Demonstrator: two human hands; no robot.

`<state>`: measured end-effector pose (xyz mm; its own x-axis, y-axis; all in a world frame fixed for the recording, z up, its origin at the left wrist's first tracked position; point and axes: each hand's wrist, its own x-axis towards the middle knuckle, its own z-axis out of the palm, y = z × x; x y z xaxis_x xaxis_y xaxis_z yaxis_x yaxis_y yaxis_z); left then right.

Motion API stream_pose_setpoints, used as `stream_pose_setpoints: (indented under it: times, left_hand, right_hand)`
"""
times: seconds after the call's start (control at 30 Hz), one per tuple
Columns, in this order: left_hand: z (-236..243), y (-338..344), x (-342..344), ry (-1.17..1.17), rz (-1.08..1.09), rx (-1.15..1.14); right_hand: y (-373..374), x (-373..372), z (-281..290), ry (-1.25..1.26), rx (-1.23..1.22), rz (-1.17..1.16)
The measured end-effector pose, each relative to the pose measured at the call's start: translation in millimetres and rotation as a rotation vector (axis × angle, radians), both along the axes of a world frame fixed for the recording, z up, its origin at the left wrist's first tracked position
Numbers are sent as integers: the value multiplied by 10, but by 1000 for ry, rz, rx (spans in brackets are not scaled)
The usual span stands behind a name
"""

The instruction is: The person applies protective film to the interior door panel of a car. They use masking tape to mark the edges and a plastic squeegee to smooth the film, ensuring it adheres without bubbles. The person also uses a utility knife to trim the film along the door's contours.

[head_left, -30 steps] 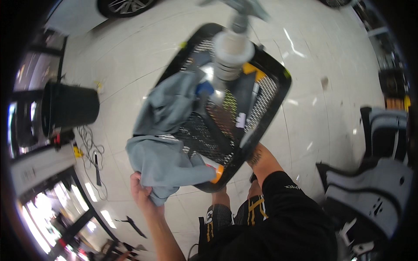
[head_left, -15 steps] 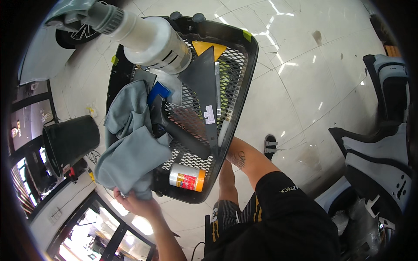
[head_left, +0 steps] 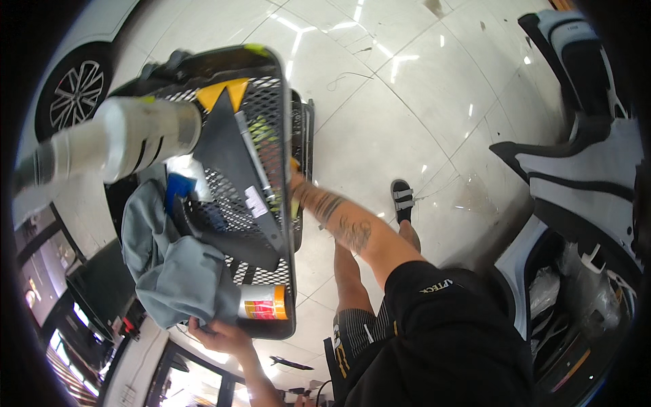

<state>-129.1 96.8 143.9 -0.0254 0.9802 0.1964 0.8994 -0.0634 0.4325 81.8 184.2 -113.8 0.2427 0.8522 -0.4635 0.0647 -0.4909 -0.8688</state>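
Note:
A black mesh basket (head_left: pixel 261 275) holds a white spray bottle (head_left: pixel 149 139), a yellow scraper (head_left: pixel 224 90), a long dark blade-like piece (head_left: pixel 224 149), a blue scraper (head_left: pixel 178 190), a rumpled grey cloth (head_left: pixel 182 275) and a silver-and-orange can (head_left: pixel 261 302). My left hand (head_left: pixel 213 334) grips its near left rim where the cloth hangs over. My right hand (head_left: pixel 296 178) reaches beside the right side, mostly hidden behind it; what it grips is unclear. A second black mesh tray (head_left: pixel 302 115) shows just behind the basket on the right.
A car wheel (head_left: pixel 73 98) is at upper left, with a dark bucket (head_left: pixel 95 285) below. Light-grey car panels and trims (head_left: pixel 563 156), some with plastic wrap (head_left: pixel 586 302), line the right. Tiled floor (head_left: pixel 427 102) lies ahead; glass doors (head_left: pixel 190 376) show at lower left.
The basket has swung left, tilting the bottle toward the left edge. My right forearm shows more along its side, and a second tray has appeared behind it. The view has turned.

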Motion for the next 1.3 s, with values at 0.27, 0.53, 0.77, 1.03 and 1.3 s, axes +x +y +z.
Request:
stream_pose_setpoints:
  times: [0.27,0.53,0.77,1.03,1.3]
  left_hand:
    - [13,39,-68,71,-51,-59]
    - [-21,65,-8,60,-88,-20]
    - [-39,188,130,-40,-173,-162]
    - [842,151,613,104,-197,-82]
    - [1587,-1641,941,-498,-858,-461]
  right_hand:
    - [-117,-384,441,27,67,-6]
    - [-222,-21,304,-136,168,71]
    - [-895,834,-7,-243,477,339]
    - [-2813,1422,2126,97,-350,231]
    - [-2715,791,4264,107,116,636]
